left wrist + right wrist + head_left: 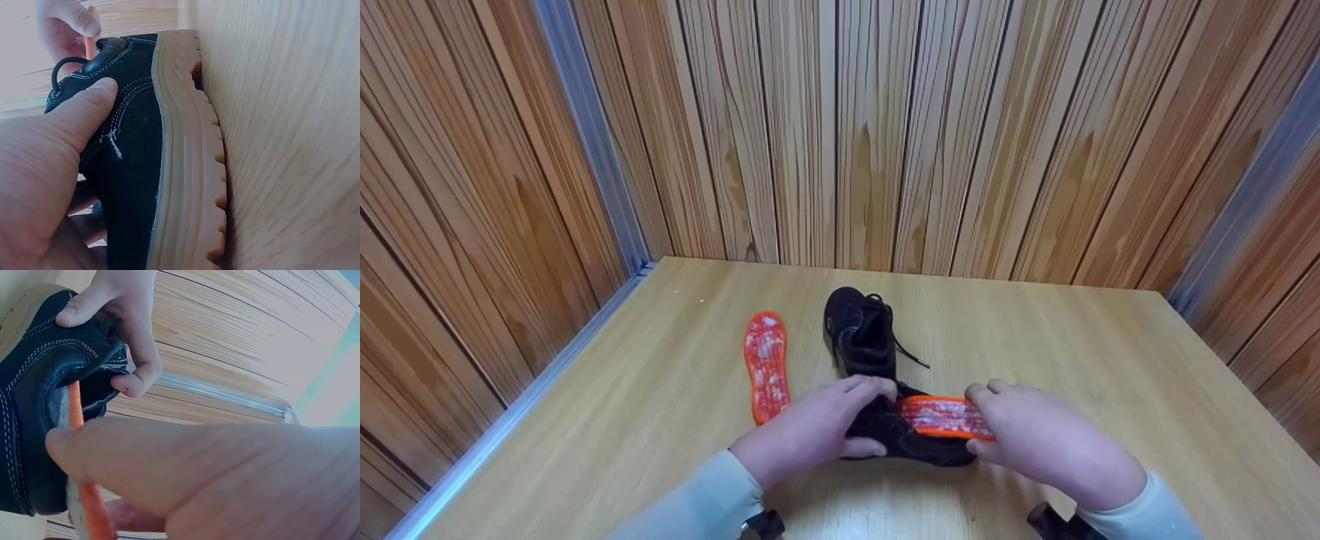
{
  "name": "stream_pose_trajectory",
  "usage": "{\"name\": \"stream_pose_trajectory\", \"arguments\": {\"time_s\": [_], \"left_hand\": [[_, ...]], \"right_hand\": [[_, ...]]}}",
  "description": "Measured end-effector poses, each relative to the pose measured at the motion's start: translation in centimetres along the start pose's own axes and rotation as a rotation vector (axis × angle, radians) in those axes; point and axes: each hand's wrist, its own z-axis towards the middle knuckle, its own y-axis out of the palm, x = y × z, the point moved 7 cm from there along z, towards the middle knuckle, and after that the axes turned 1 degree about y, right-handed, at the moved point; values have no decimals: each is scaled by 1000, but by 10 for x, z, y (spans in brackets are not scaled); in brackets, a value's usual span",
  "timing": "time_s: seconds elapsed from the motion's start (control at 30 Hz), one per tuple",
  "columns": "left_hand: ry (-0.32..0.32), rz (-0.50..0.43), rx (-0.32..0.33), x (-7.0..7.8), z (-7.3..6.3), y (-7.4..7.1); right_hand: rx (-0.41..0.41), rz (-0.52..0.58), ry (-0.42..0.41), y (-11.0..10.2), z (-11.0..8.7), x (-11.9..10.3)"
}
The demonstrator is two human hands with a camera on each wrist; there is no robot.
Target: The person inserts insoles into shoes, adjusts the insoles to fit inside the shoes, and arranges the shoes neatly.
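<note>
1. Holding near shoe [930, 451] w/ L hand [821, 424], w/ thumb against one side of upper and fingers curled over the other, i.e. gripping it.
2. Pinching red-and-white insole [941, 415] w/ R hand [1044, 433], b/w thumb and fingers, at the end jutting out over the heel collar [45, 455].
3. Standing near shoe upright on its tan sole [188, 152], right under L hand, w/ heel facing R hand.
4. Running insole from R hand's fingertips toward L hand, w/ far part inside the shoe opening. Not telling for sure how deep: tip hidden by upper and L hand.
5. Prob. fitting insole into shoe, approx. midway: one end in, other end out and up in R hand's pinch.
6. Next, prob. calling for pushing insole fwd toward L hand, w/ L hand bracing shoe vs. the push, then tucking the R-hand end down inside the collar and pressing flat. Risking a buckle or fold if shoving too hard.
7. Leaving 2nd insole [767, 367] lying flat on table [660, 427], just beyond L hand and off to its left, untouched.
8. Leaving other shoe [859, 341] standing just beyond L hand's fingers, w/ lace [913, 354] trailing to the right, prob. awaiting same treatment.
</note>
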Motion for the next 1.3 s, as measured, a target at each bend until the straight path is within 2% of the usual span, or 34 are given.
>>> {"name": "stream_pose_trajectory", "arguments": {"time_s": [0.9,1.3], "left_hand": [[7,7,-3,-1,2,1],[-12,0,-5,-2,0,1]], "right_hand": [[-18,-32,-2,-2,0,-1],[9,-31,-14,-1,-1,-5]]}}
